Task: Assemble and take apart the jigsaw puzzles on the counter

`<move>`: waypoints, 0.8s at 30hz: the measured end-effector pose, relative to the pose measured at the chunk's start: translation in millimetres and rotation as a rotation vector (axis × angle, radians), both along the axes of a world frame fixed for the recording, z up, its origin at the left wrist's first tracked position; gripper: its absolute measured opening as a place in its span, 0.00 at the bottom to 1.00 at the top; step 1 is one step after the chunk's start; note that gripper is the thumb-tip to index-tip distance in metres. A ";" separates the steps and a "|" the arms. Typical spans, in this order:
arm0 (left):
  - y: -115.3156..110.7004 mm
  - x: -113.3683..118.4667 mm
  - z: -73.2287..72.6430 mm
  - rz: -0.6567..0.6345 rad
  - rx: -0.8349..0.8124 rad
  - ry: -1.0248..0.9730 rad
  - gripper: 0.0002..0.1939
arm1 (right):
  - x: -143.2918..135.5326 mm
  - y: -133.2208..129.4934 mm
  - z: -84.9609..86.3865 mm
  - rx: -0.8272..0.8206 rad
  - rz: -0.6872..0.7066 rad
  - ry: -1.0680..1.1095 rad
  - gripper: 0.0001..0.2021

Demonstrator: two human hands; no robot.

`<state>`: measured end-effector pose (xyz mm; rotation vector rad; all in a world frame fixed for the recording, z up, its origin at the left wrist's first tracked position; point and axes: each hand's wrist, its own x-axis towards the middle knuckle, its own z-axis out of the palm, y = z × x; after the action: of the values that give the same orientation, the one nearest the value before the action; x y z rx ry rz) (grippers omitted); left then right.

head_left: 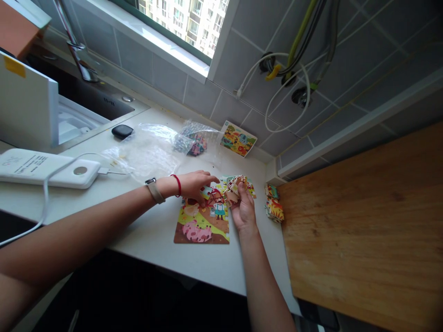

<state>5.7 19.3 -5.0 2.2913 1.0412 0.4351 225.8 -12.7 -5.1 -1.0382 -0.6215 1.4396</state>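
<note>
A partly assembled puzzle (204,226) lies on the white counter, showing a pink pig, a hen and a small figure. Over its upper left part reaches my left hand (195,185), its fingers spread and a puzzle piece (206,191) beneath them. My right hand (245,210) is closed around several puzzle pieces (232,191) just beyond the puzzle's right edge. More of the picture shows behind those pieces. A picture card (238,138) leans against the tiled wall.
Two piles of pieces (274,210) sit by the wooden board (363,230) at right. Clear plastic bags (148,150), a black case (122,132) and a white power bank (48,168) with its cable lie at left, near the sink (100,103).
</note>
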 end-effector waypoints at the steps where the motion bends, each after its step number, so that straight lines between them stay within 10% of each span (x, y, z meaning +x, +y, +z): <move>1: -0.9 0.6 1.9 0.004 -0.010 0.021 0.41 | -0.2 -0.1 0.0 0.000 -0.003 0.003 0.18; 12: -6.9 -19.4 41.6 -0.046 -0.153 0.296 0.45 | -2.6 -0.1 3.1 -0.024 -0.004 0.010 0.18; 24: -3.2 -17.7 39.4 0.038 -0.193 0.411 0.20 | -3.1 0.4 3.9 -0.040 -0.003 0.024 0.20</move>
<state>-12.0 16.1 34.4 2.2364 1.2613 -0.1290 222.7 -12.4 -1.2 -1.0512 -0.5754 1.4658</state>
